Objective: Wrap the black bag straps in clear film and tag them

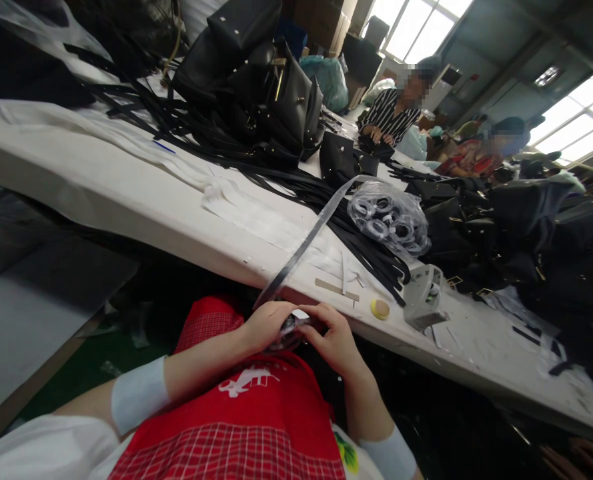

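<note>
Above my lap, at the table's front edge, both hands meet around a small dark coil of strap (287, 341), partly wrapped by my fingers. My left hand (267, 325) is closed on its left side. From the right, my right hand (332, 337) pinches at a small white piece (300, 314) on top of the coil; whether it is paper or tape I cannot tell. A long grey-black strap (309, 240) runs from beside my left hand up across the table. It reaches a clear plastic bag (389, 217) with several rolled straps inside.
Black leather bags (256, 87) are heaped at the back of the white table (141, 207). Black straps (361, 243) and white strips (256, 217) lie before them. A tape dispenser (425, 297) and a yellow-edged roll (380, 309) stand right. A co-worker in stripes (393, 113) sits beyond.
</note>
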Demonstrator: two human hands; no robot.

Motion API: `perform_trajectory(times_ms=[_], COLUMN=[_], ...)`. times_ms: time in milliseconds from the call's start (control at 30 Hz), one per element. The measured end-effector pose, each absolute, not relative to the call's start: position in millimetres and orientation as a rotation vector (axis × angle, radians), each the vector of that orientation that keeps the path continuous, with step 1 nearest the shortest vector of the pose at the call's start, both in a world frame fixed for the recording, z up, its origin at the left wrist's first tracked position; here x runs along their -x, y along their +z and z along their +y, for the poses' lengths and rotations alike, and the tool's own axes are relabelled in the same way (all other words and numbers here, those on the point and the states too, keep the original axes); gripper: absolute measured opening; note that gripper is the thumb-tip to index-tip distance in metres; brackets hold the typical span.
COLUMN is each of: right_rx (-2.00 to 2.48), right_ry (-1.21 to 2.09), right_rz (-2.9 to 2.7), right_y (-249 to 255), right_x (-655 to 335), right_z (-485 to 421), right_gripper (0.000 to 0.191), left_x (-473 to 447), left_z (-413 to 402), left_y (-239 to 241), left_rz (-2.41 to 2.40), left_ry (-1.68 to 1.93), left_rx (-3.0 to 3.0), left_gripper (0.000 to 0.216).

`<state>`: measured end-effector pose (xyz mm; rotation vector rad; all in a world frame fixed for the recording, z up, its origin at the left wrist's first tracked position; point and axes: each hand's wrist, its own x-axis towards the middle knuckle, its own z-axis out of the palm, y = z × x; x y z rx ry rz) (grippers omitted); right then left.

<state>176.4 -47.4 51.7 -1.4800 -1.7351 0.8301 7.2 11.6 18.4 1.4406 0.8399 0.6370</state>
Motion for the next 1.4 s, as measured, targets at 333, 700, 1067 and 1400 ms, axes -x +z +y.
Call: perform_trajectory(times_ms=[333,700,1067,1400], right_rx=[1.464,1.291,1.313,1.201], right_ry=[0.827,0.517,0.566,0.381], right_rz=[-1.865,-2.362,-2.008,-2.189], right_y=[59,70,72,68], right_x=[-184,-193,-198,-194], right_z=[-42,-46,-61,-63], right_gripper=[0.009,0.032,0.031,0.014], left_x=[-8,-9,-11,-13], left_z=[-3,10,21,19], left_y=[30,28,42,41], left_rz=[0.76,0.717,0.675,0.675], left_ry=[0.386,0.399,0.389,0.396], left_rx=[-1.609,-0.924,-0.912,-1.075], left_gripper=[0.017,0.026,0.038,0.036])
